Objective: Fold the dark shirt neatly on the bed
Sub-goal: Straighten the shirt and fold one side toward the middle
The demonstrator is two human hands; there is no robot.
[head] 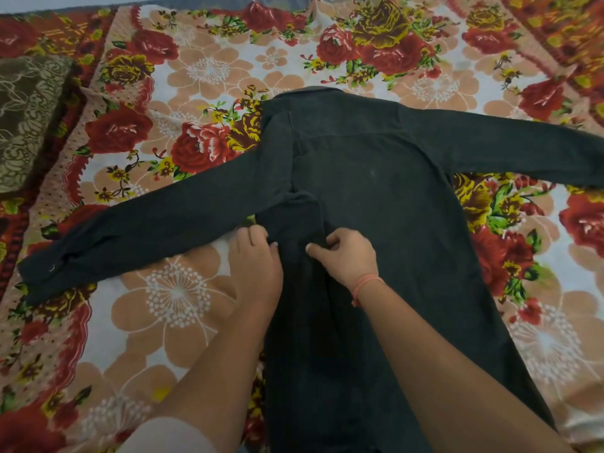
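The dark shirt lies back-up on the floral bed sheet, collar at the far end and both long sleeves spread out to the sides. Its left side panel is folded inward over the back, making a small bunched flap below the left armpit. My left hand pinches the outer edge of that flap. My right hand, with an orange thread on the wrist, pinches the fabric at the flap's inner edge. The shirt's hem runs under my forearms toward the near edge of the view.
A brown patterned pillow lies at the left edge of the bed. The left sleeve cuff reaches near the sheet's red border. The right sleeve runs off the right edge of the view.
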